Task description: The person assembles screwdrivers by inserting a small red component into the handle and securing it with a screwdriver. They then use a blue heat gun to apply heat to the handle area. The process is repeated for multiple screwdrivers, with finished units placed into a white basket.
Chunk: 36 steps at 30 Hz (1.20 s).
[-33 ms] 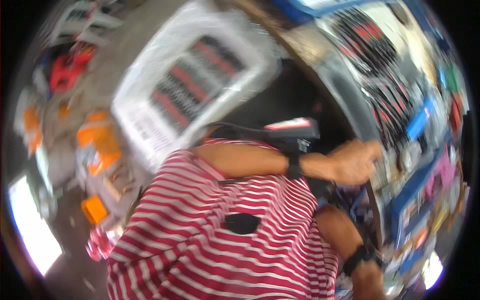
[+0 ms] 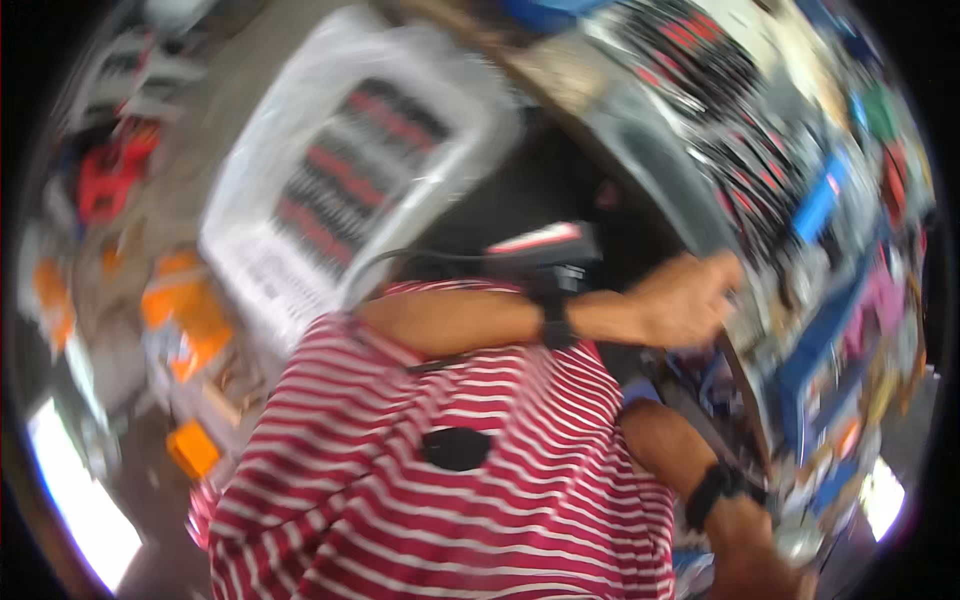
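Note:
My left hand [image 2: 680, 300] reaches across to the right, its fingers curled closed at the edge of a cluttered bench. What they hold, if anything, is too blurred to make out. A black band circles that wrist, and beside it sits a black box-shaped device [image 2: 545, 250] with a white and red top and a cable. Low at the right, my right hand [image 2: 755, 565] hangs near the lower edge, also with a black wristband; its fingers are smeared and partly cut off. Closest to the left hand on the bench lie several black and red packaged items [image 2: 750, 170].
A large white plastic-wrapped package [image 2: 240, 215] with dark and red print stands ahead to the left. Orange objects [image 2: 185, 310] and a red plastic item [image 2: 115, 170] lie on the left. Across the bench are a slim blue box [image 2: 820, 200] and blue trays [image 2: 820, 360].
The whole view has shifted slightly, so the package, device and left hand sit further left. Both hands keep much the same pose.

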### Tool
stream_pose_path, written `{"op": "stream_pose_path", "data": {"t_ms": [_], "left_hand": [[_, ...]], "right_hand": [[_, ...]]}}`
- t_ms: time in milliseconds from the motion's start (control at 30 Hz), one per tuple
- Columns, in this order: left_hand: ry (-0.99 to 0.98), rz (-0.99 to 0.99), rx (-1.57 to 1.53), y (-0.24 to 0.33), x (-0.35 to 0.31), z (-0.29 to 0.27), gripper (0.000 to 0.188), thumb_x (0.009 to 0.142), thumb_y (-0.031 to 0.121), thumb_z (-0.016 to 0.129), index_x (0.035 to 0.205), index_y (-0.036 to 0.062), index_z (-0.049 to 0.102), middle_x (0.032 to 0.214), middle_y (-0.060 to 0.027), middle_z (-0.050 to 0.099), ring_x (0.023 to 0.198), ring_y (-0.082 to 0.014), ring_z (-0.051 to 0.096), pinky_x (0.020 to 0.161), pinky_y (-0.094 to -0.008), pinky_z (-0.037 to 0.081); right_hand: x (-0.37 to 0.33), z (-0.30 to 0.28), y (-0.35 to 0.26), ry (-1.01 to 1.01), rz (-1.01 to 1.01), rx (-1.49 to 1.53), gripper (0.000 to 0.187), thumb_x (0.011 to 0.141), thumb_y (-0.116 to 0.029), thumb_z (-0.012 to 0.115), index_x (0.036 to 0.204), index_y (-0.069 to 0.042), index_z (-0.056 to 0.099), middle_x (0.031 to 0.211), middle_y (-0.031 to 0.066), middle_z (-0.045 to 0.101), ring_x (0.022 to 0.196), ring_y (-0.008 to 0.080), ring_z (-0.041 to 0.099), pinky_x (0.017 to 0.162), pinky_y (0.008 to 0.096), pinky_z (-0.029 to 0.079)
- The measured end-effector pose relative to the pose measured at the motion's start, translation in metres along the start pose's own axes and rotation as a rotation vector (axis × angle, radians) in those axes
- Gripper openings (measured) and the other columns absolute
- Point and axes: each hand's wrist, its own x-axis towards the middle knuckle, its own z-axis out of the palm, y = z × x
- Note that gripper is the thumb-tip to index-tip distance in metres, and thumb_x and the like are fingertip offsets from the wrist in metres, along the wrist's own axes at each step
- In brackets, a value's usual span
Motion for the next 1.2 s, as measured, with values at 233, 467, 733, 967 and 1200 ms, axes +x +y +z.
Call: {"op": "stream_pose_path", "data": {"t_ms": [233,467,733,967,1200], "left_hand": [[-0.129,-0.209,-0.137,0.003,0.000,-0.010,0.023,0.091,0.014,0.051,0.111,0.0023,0.047,0.062,0.0020,0.049,0.051,-0.0040,0.041,0.044,-0.0200,0.032],[-0.081,-0.272,-0.159,0.009,0.001,-0.019,0.026,0.090,0.014,0.050,0.110,-0.0025,0.047,0.062,-0.0009,0.051,0.054,-0.0061,0.044,0.049,-0.0237,0.037],[-0.106,-0.349,-0.308,-0.001,0.002,-0.028,0.030,0.093,0.010,0.045,0.120,0.0011,0.036,0.070,-0.0014,0.049,0.051,-0.0011,0.033,0.041,-0.0160,0.026],[-0.074,-0.364,-0.315,-0.002,0.000,-0.031,0.033,0.092,0.009,0.046,0.122,0.0001,0.035,0.070,-0.0022,0.050,0.051,-0.0020,0.034,0.042,-0.0161,0.027],[-0.073,-0.355,-0.300,-0.001,-0.001,-0.030,0.035,0.091,0.008,0.046,0.124,0.0010,0.036,0.070,-0.0024,0.050,0.052,-0.0018,0.034,0.042,-0.0160,0.027]], "right_hand": [[0.010,-0.012,0.032,-0.037,-0.157,-0.468,0.017,0.084,-0.005,0.057,0.096,0.006,0.059,0.073,0.0158,0.062,0.056,0.0172,0.058,0.052,0.0209,0.047],[-0.010,-0.061,0.096,0.043,0.242,-1.221,0.020,0.079,0.002,0.057,0.099,0.001,0.059,0.092,0.0137,0.060,0.083,0.0261,0.059,0.075,0.0340,0.047],[-0.027,-0.097,0.118,-0.099,0.293,-1.597,0.031,0.079,-0.005,0.057,0.110,-0.002,0.056,0.107,0.0173,0.053,0.100,0.0347,0.052,0.087,0.0423,0.042],[-0.028,-0.103,0.117,-0.080,0.363,-1.548,0.037,0.080,-0.011,0.060,0.115,-0.003,0.053,0.103,0.0164,0.055,0.097,0.0345,0.052,0.085,0.0430,0.043],[-0.027,-0.102,0.127,-0.128,0.294,-1.632,0.040,0.080,-0.014,0.061,0.116,-0.002,0.051,0.103,0.0182,0.055,0.096,0.0359,0.053,0.083,0.0438,0.043]]}}
